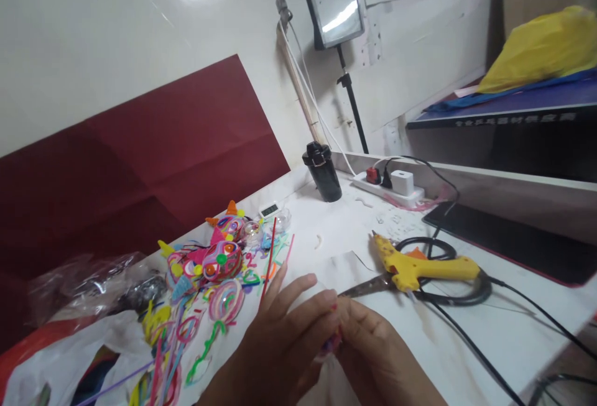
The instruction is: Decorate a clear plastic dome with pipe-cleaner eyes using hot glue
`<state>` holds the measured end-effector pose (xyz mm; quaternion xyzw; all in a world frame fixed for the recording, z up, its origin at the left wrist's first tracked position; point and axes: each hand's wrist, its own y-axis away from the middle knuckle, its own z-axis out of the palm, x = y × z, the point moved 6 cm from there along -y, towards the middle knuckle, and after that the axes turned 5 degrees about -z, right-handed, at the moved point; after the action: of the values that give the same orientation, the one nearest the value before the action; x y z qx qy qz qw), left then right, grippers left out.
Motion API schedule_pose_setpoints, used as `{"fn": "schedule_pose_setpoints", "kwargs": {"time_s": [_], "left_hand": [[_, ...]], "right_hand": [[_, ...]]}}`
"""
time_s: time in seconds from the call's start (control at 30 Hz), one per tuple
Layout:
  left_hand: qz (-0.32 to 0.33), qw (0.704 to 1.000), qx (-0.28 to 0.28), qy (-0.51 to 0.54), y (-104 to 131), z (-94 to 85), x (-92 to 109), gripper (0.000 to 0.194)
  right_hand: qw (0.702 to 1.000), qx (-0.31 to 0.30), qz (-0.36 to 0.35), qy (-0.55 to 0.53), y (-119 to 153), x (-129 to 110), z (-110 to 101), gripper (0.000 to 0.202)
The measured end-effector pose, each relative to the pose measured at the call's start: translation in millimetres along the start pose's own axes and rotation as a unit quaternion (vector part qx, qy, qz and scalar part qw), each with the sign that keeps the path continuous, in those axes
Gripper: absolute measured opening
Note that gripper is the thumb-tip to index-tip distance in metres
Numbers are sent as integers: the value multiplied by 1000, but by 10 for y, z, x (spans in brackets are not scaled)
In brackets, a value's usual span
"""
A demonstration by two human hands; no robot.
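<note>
My left hand (pixel 289 331) and my right hand (pixel 373 344) meet low in the middle of the head view. Both are closed on a small pink and purple fuzzy piece (pixel 330 345), mostly hidden by the fingers. My left index and middle fingers curl over it, and my right thumb and fingertips pinch its right side. Just right of the hands lie scissors (pixel 373 285) and a yellow hot glue gun (pixel 429 269) on top of them. Left of my left hand are pipe-cleaner rings (pixel 226 300), a green twisted pipe cleaner (pixel 203 356) and colourful horned figures (pixel 224 260).
On the white table (pixel 336 238) stand a black lidded cup (pixel 324 173), a small digital clock (pixel 269 210) and a power strip (pixel 389 189). A dark tablet-like slab (pixel 508 241) lies at the right. Cables (pixel 471 334) trail along the right edge. Plastic bags (pixel 69 350) crowd the left.
</note>
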<state>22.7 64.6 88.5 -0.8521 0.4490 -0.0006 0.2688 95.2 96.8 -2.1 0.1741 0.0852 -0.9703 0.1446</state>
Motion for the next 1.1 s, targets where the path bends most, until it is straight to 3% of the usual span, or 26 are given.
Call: {"fn": "schedule_pose_setpoints", "kwargs": {"time_s": [0.23,0.43,0.6,0.77,0.93,1.1], "left_hand": [[-18,1000,20,-9,59,67,-59,23],[-25,999,28,20,88,73,-58,30],[-22,997,46,56,131,126,-67,32],[-12,996,29,83,218,238,-46,50],[-10,996,16,87,214,211,20,57],[17,992,97,81,164,150,49,47]], "right_hand": [[999,21,34,17,-70,93,-119,36],[998,41,42,30,-40,114,-173,36],[997,16,56,49,-8,79,-172,28],[997,14,41,62,30,31,-211,28],[997,33,27,69,87,-13,-212,30],[998,38,0,44,90,14,-190,33]]}}
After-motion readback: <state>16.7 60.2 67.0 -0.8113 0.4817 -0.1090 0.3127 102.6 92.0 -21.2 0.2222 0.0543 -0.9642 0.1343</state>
